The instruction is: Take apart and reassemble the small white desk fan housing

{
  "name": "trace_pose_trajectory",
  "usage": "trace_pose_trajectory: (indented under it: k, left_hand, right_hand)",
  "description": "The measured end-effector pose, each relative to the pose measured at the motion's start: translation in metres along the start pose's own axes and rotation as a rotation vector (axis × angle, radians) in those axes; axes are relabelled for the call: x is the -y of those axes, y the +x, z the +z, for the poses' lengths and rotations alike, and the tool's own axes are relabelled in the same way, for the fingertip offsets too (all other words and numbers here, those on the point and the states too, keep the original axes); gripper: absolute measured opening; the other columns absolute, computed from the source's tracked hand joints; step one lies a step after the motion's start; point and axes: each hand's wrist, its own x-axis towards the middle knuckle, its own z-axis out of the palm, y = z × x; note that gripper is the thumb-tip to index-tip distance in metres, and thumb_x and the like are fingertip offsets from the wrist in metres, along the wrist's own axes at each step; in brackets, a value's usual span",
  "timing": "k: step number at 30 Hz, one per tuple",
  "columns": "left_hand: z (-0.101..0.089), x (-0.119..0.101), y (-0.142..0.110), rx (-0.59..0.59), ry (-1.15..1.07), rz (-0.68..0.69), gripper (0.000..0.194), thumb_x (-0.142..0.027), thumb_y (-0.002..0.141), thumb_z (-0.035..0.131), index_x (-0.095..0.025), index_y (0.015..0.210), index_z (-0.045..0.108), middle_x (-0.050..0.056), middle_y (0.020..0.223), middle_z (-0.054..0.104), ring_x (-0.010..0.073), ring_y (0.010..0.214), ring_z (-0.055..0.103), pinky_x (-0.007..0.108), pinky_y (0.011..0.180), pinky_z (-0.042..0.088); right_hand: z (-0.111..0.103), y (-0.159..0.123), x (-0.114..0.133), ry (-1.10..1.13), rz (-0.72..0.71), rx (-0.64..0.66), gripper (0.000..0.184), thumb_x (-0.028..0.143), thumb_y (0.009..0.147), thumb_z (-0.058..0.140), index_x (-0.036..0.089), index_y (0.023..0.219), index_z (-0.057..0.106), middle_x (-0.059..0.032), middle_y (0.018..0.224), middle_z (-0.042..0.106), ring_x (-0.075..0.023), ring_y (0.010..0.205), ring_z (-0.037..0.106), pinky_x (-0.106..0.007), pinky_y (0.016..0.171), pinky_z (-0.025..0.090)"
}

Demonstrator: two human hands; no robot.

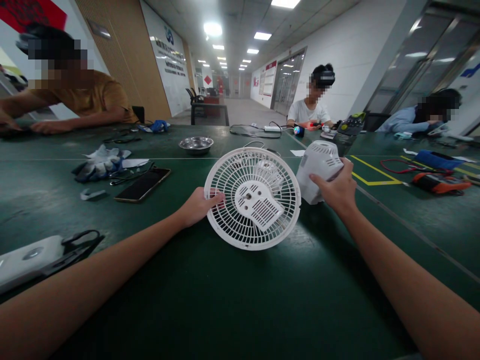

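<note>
A round white fan grille (pixel 221 225) stands tilted up over the green table, its slotted centre plate (pixel 258 202) facing me. My left hand (pixel 198 206) grips its left rim, thumb on my side and the other fingers partly hidden behind the bars. To the right, my right hand (pixel 339 187) is closed around a white plastic housing (pixel 317 167) with vent slots, which looks like a fan's motor cover. The housing is close beside the grille's right edge. Through the bars another white part shows, too broken up by the slats to name.
A steel bowl (pixel 196 145) sits beyond the grille. Left are a phone (pixel 144 185), work gloves (pixel 99 162) and a white device (pixel 32 257) with a cable. An orange multimeter (pixel 438 183) and blue pouch (pixel 437 159) lie right. Several people sit around the table.
</note>
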Motion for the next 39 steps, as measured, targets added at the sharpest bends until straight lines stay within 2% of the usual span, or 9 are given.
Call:
trace_pose_trajectory:
  k: [9, 19, 30, 39]
  left_hand:
    - [-0.001, 0.008, 0.004, 0.008, -0.018, 0.005, 0.032, -0.046, 0.092, 0.059, -0.016, 0.086, 0.067, 0.005, 0.081, 0.069, 0.0183, 0.074, 0.066, 0.035, 0.072, 0.055]
    - [0.0, -0.004, -0.002, 0.01, 0.003, 0.023, 0.031, -0.045, 0.093, 0.057, -0.017, 0.086, 0.066, 0.004, 0.081, 0.068, 0.0178, 0.074, 0.065, 0.036, 0.074, 0.054]
    - [-0.001, 0.005, 0.003, 0.011, 0.005, 0.018, 0.032, -0.046, 0.093, 0.057, -0.016, 0.087, 0.067, 0.005, 0.082, 0.069, 0.0179, 0.074, 0.066, 0.034, 0.072, 0.054]
    - [-0.001, 0.006, 0.004, 0.013, 0.034, 0.049, 0.033, -0.047, 0.094, 0.056, -0.017, 0.086, 0.067, 0.004, 0.079, 0.068, 0.0173, 0.071, 0.065, 0.034, 0.07, 0.053]
  right_hand:
    - [0.002, -0.005, 0.01, 0.028, 0.023, 0.031, 0.089, 0.051, 0.069, 0.076, 0.019, 0.142, 0.036, -0.0195, 0.128, 0.063, -0.0393, 0.11, 0.063, -0.054, 0.094, 0.047]
    - [0.001, -0.006, 0.012, 0.021, -0.013, 0.024, 0.088, 0.052, 0.072, 0.075, 0.021, 0.144, 0.035, -0.019, 0.132, 0.06, -0.0398, 0.112, 0.062, -0.056, 0.093, 0.047]
    - [0.002, -0.008, 0.012, -0.032, -0.063, 0.033, 0.088, 0.056, 0.074, 0.072, 0.023, 0.145, 0.033, -0.0198, 0.135, 0.058, -0.0425, 0.113, 0.061, -0.059, 0.091, 0.046]
    - [0.002, -0.009, 0.016, 0.009, -0.167, 0.004, 0.084, 0.049, 0.075, 0.073, 0.022, 0.144, 0.035, -0.0188, 0.136, 0.056, -0.0391, 0.116, 0.06, -0.055, 0.095, 0.047]
